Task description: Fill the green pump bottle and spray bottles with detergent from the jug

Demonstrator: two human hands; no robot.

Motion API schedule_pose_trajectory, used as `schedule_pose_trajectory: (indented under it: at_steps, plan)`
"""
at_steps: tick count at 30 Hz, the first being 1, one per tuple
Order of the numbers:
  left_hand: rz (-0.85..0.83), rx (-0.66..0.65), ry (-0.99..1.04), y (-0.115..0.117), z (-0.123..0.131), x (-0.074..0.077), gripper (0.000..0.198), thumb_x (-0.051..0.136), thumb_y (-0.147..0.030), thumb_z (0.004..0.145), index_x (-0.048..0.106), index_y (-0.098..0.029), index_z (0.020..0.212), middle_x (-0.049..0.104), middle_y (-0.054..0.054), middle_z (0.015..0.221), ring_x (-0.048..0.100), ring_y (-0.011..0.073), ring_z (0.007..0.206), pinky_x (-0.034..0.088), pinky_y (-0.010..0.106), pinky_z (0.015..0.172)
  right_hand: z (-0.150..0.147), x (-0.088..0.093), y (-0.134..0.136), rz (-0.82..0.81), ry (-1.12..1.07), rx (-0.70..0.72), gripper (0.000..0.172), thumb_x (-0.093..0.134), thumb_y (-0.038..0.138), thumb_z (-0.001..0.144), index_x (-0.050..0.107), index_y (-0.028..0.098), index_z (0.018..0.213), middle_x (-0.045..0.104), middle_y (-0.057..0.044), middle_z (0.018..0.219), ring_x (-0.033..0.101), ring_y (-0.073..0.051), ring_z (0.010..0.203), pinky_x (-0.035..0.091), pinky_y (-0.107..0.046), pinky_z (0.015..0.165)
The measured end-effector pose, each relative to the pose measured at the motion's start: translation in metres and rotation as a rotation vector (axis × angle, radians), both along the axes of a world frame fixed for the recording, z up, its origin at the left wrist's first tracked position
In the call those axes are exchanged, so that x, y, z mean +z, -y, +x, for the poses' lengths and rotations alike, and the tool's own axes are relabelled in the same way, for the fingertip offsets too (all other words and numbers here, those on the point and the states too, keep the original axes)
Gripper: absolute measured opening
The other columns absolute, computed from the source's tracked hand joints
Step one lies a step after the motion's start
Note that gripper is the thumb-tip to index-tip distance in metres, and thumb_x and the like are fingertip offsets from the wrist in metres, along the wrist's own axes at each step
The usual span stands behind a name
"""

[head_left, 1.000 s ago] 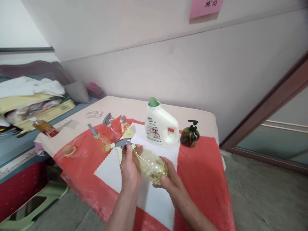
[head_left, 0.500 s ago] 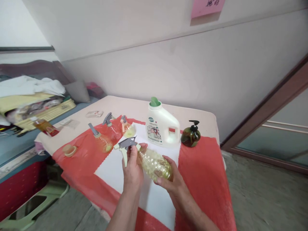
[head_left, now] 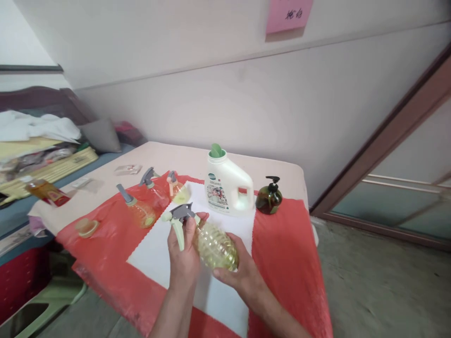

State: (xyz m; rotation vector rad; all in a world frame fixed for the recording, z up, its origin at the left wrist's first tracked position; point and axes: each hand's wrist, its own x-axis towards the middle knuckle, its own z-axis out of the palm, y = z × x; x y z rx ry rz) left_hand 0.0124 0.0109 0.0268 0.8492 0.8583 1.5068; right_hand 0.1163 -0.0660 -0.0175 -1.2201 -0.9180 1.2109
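Observation:
I hold a clear yellowish ribbed spray bottle point(head_left: 214, 244) tilted over the table, its grey and pale green trigger head point(head_left: 178, 217) pointing left. My left hand point(head_left: 183, 258) is closed round the bottle's neck just below the trigger head. My right hand point(head_left: 239, 272) cups the bottle's rounded bottom from below, fingers wrapped on it. Under both hands lies a white cloth point(head_left: 158, 253) on a red cloth point(head_left: 285, 263).
On the table stand a white detergent jug point(head_left: 227, 185) with a green cap and a dark green pump bottle point(head_left: 268, 197). Three more spray bottles point(head_left: 141, 211) lie to the left, beside a small round lid point(head_left: 86, 227). A cluttered bed point(head_left: 38, 155) is at far left.
Both hands have raised the bottle a little and tipped its trigger head further up. The camera has swung slightly right, shifting the table leftward in view.

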Motion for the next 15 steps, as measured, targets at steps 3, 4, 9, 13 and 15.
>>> schedule_pose_trajectory:
  at_steps: [3, 4, 9, 13, 15]
  plan:
    - [-0.005, -0.04, -0.157, 0.009, 0.005, 0.0, 0.024, 0.071, -0.037, 0.075, 0.068, -0.019, 0.091, 0.069, 0.006, 0.094, 0.066, 0.0196, 0.082, 0.051, 0.03, 0.075, -0.002, -0.004, 0.003, 0.064, 0.38, -0.073, 0.091, 0.078, 0.028, 0.059, 0.032, 0.026, 0.137, 0.045, -0.009, 0.137, 0.042, -0.031, 0.126, 0.036, -0.046, 0.104]
    - [-0.005, -0.067, -0.2, 0.013, 0.007, 0.001, 0.026, 0.073, -0.037, 0.073, 0.068, -0.019, 0.091, 0.069, 0.006, 0.094, 0.066, 0.0195, 0.08, 0.051, 0.029, 0.073, -0.003, -0.006, 0.003, 0.094, 0.487, -0.104, 0.093, 0.077, 0.024, 0.058, 0.03, 0.026, 0.139, 0.041, -0.01, 0.14, 0.037, -0.032, 0.13, 0.033, -0.048, 0.107]
    - [0.022, -0.163, -0.282, 0.03, 0.018, 0.003, 0.03, 0.079, -0.03, 0.064, 0.066, -0.021, 0.09, 0.07, 0.004, 0.096, 0.065, 0.0208, 0.084, 0.051, 0.027, 0.07, -0.001, -0.006, 0.003, 0.121, 0.651, -0.164, 0.088, 0.07, 0.02, 0.062, 0.028, 0.021, 0.139, 0.047, -0.016, 0.133, 0.045, -0.033, 0.121, 0.037, -0.05, 0.102]
    - [-0.018, -0.233, -0.314, 0.024, 0.014, -0.002, 0.029, 0.076, -0.031, 0.068, 0.062, -0.02, 0.092, 0.069, 0.006, 0.102, 0.066, 0.0225, 0.087, 0.052, 0.028, 0.068, 0.007, 0.005, 0.001, 0.066, 0.588, -0.036, 0.079, 0.074, 0.02, 0.054, 0.041, 0.025, 0.126, 0.059, -0.008, 0.114, 0.056, -0.03, 0.105, 0.047, -0.043, 0.088]
    - [-0.014, -0.309, -0.319, 0.018, 0.011, -0.003, 0.033, 0.075, -0.033, 0.069, 0.061, -0.02, 0.095, 0.068, 0.008, 0.106, 0.065, 0.0249, 0.093, 0.052, 0.031, 0.072, 0.014, 0.008, 0.0, 0.074, 0.565, -0.037, 0.075, 0.075, 0.02, 0.053, 0.045, 0.026, 0.122, 0.06, -0.005, 0.11, 0.057, -0.029, 0.102, 0.047, -0.041, 0.086]
